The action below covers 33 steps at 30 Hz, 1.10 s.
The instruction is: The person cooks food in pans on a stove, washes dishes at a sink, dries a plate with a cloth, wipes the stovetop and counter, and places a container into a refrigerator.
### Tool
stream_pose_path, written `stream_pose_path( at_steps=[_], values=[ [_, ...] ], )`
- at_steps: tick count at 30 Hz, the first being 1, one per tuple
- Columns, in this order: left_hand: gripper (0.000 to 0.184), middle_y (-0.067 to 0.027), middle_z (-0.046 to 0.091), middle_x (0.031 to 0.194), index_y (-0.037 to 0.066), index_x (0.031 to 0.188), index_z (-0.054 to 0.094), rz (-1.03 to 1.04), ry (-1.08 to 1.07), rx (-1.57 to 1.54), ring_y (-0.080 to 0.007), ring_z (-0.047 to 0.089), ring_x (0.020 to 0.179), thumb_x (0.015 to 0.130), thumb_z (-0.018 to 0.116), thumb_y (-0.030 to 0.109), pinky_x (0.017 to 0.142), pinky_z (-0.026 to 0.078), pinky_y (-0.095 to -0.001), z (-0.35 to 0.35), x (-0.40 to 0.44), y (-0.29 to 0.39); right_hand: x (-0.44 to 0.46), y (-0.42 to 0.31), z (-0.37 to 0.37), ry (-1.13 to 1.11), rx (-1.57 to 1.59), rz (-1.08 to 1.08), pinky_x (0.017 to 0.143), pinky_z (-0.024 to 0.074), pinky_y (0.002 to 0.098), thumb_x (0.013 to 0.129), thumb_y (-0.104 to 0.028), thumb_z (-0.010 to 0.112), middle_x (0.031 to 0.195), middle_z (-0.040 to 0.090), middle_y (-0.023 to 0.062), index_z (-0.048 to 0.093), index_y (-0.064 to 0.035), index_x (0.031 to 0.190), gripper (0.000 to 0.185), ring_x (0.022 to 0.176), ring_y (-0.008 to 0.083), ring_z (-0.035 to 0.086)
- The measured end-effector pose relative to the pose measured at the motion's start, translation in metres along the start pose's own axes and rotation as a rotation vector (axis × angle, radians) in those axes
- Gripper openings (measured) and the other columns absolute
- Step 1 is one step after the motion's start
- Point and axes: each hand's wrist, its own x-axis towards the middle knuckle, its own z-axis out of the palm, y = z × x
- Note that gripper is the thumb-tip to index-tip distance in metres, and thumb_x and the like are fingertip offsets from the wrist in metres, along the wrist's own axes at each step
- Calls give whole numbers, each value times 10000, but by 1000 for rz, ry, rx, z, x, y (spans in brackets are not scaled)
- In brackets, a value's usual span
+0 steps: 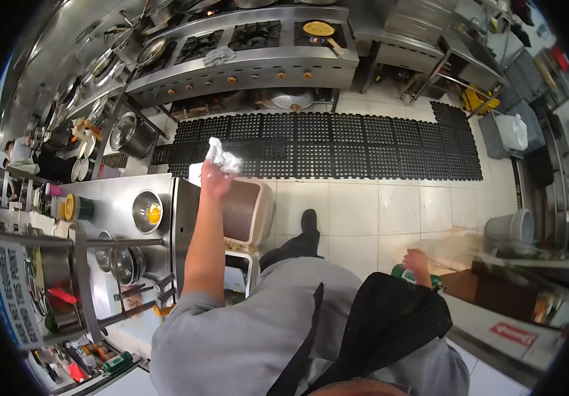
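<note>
Sign, blue and white, at far left, text on hair nets. Then a dark tub with a yellow top, and a large pot on the rack behind. Metal table next: steel bowl near its right edge, yellow-orange food inside; more bowls nested nearer the person.

Left hand: arm stretched forward, fingers pinching a crumpled white wad. Cloth or film, can't tell. Wad sits at the fingertips, bunched, upper end poking up; in view it overlaps the near edge of the black mat. White-rimmed brown bin just beside the left forearm, wad near its far left corner. Height over the floor can't be read.

Stove runs along the far side: grey rag on its front ledge, pan at the right-hand burner, flat yellow food in it, flame visible underneath. Black shoe on the pale tiles, between the hands.

Right hand: low by the body, fingers look curled, next to a green item. Whether it grips anything, can't tell; streaky blur right beside it. Further right: yellow bucket, grey bucket, white bag.
</note>
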Motion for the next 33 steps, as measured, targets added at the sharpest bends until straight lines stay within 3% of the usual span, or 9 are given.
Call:
stream_pose_path(
  at_steps=[2, 4, 7, 10, 14, 16, 17, 25, 33],
  values=[
    [289, -18, 577, 755, 176, 821, 602, 34, 96, -7, -188, 509, 679, 969, 576, 423, 628, 415, -319, 10, 21, 10, 43, -58, 51, 427, -380, -53, 473, 426, 438, 908, -145, 567, 715, 561, 53, 594, -93, 1002, 111, 616, 246, 589],
    [281, -31, 612, 809, 170, 890, 626, 82, -16, -62, -201, 556, 707, 972, 570, 433, 634, 446, -331, 2, 68, 29, 94, -91, 43, 275, -193, 183, 558, 536, 316, 973, -139, 471, 864, 649, 95, 595, -64, 1183, 256, 710, 223, 658],
    [263, -52, 663, 910, 174, 1014, 642, 138, 221, -1, -237, 641, 818, 974, 561, 421, 675, 513, -373, 18, 119, 58, 134, -107, 86, 144, -935, -61, 580, 547, 341, 961, -162, 507, 893, 665, 102, 598, -67, 1179, 254, 734, 246, 676],
    [309, -68, 688, 982, 177, 1127, 631, 217, 227, -35, -275, 675, 918, 989, 508, 424, 710, 554, -418, 19, 176, 95, 178, -133, 129, 194, -958, 92, 575, 542, 341, 956, -169, 523, 883, 661, 94, 601, -66, 1168, 247, 724, 238, 670],
    [385, -116, 664, 1068, 152, 1161, 634, 333, 44, -115, -303, 646, 932, 1015, 420, 437, 723, 546, -410, 25, 243, 151, 251, -155, 161, 207, -921, 219, 568, 536, 340, 950, -177, 544, 871, 656, 82, 605, -65, 1153, 240, 709, 227, 663],
    [414, -148, 663, 1058, 120, 1142, 651, 278, -393, -211, -311, 634, 913, 1005, 462, 462, 709, 543, -418, 24, 275, 186, 296, -167, 175, 196, -918, 262, 564, 533, 339, 946, -181, 555, 864, 654, 76, 607, -64, 1146, 237, 702, 221, 659],
    [442, -169, 668, 1089, 88, 1135, 664, 302, -60, -139, -327, 646, 928, 995, 497, 473, 729, 555, -434, 42, 274, 200, 319, -173, 179, 185, -923, 277, 563, 532, 339, 945, -183, 560, 861, 653, 73, 608, -64, 1142, 236, 698, 219, 657],
    [445, -133, 666, 1188, 129, 1301, 576, 564, 197, 179, -318, 653, 1053, 1005, 444, 434, 874, 542, -478, 49, 356, 346, 543, -281, 267, 24, -946, 263, 549, 520, 337, 932, -200, 603, 836, 643, 50, 616, -61, 1113, 229, 670, 197, 642],
    [453, -128, 586, 1295, 98, 1347, 516, 588, 416, 559, -337, 564, 1159, 1005, 451, 388, 958, 429, -576, 83, 566, 542, 712, -419, 492, 35, -656, 121, 566, 518, 311, 933, -210, 610, 825, 637, 40, 611, -74, 1121, 233, 675, 174, 634]
  ],
)
